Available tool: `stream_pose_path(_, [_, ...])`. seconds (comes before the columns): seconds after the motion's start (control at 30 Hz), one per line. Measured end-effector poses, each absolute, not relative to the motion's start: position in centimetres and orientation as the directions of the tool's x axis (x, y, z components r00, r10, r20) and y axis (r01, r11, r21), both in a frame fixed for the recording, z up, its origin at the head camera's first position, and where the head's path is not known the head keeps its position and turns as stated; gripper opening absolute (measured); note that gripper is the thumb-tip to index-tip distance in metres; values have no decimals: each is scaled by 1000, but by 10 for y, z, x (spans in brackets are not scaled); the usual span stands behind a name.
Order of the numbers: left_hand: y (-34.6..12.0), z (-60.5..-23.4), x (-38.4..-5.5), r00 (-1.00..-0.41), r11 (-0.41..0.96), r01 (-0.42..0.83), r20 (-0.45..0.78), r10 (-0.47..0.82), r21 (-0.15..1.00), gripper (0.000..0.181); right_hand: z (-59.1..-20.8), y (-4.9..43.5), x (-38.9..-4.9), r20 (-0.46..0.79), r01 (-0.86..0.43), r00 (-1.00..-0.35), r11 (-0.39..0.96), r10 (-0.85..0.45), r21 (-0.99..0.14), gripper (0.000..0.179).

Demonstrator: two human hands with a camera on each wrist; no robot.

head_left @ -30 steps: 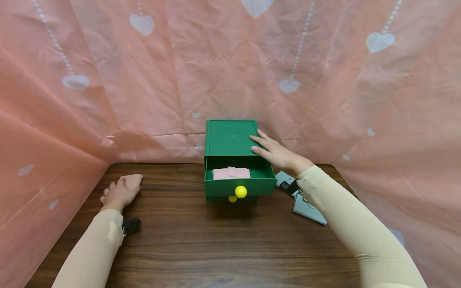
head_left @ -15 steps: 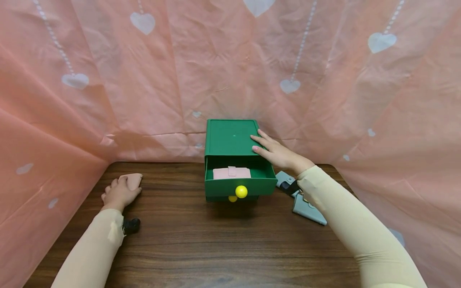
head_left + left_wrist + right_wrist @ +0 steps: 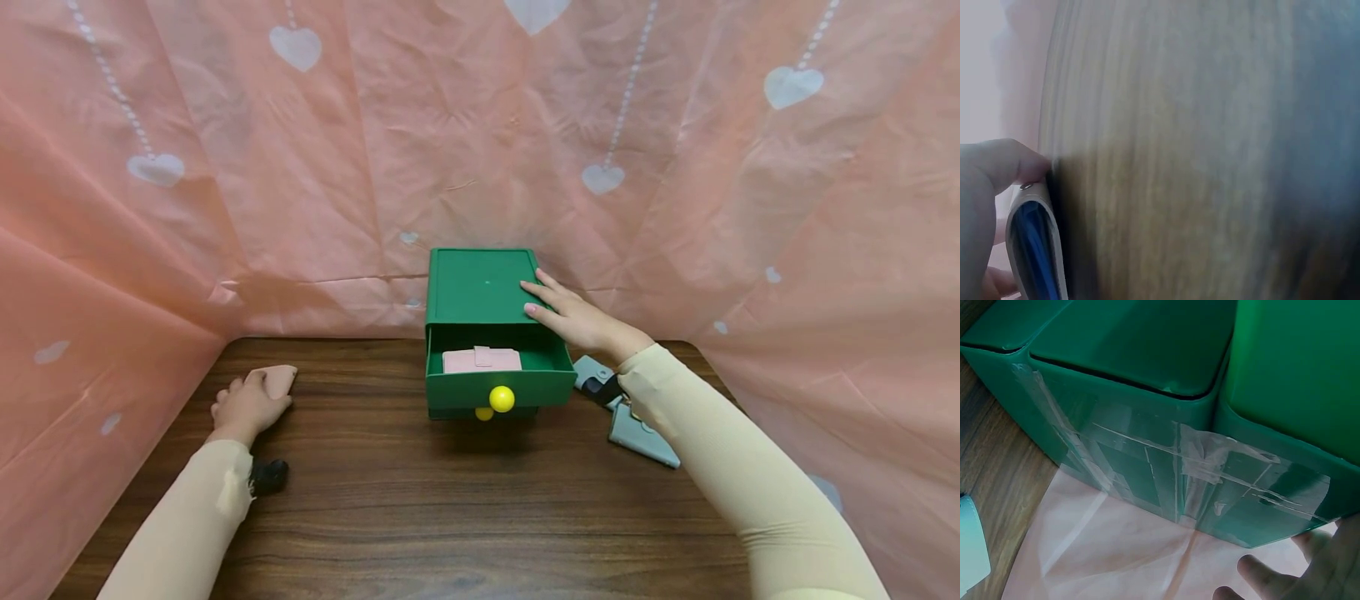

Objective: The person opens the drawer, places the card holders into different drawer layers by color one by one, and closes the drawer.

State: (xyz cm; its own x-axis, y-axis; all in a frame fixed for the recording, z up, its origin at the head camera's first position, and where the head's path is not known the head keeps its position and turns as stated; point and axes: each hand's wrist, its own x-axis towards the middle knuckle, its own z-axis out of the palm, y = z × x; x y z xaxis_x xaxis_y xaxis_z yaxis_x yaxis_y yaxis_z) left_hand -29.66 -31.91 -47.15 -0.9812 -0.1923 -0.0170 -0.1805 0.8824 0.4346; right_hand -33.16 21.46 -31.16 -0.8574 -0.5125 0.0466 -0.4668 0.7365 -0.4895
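At the table's far left, my left hand (image 3: pixel 246 410) grips a pink card wallet (image 3: pixel 279 381). The left wrist view shows thumb and fingers on either side of the wallet (image 3: pixel 1034 244), whose inside looks blue. My right hand (image 3: pixel 581 321) rests with spread fingers on the right top edge of a green drawer unit (image 3: pixel 483 283). Its top drawer (image 3: pixel 461 390) is pulled out and holds another pink wallet (image 3: pixel 459 362) with a strap. A yellow knob (image 3: pixel 502 399) sits on that drawer's front. Clear tape crosses the unit's side (image 3: pixel 1135 469) in the right wrist view.
Two grey-blue wallets, one nearer (image 3: pixel 645 442) and one farther back (image 3: pixel 592 368), lie right of the drawer unit, partly behind the right forearm. A pink curtain (image 3: pixel 480 167) with white hearts hangs around the brown wooden table (image 3: pixel 420 517).
My left wrist has shifted slightly left and toward me, the hand staying on the pink wallet. My right hand and the pulled-out drawer have kept their places.
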Motion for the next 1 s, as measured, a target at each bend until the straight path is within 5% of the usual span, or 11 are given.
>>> stream_pose_path(0.43, [-323, -466, -291, -987, 907, -153, -23, -157, 392, 81, -311, 214, -331, 41, -460, -858, 731, -512, -504, 68])
stream_pose_path(1.0, [-316, -458, -277, -991, 907, -26, 112, -80, 420, 79, -311, 213, -331, 51, -462, -859, 729, -509, -505, 67])
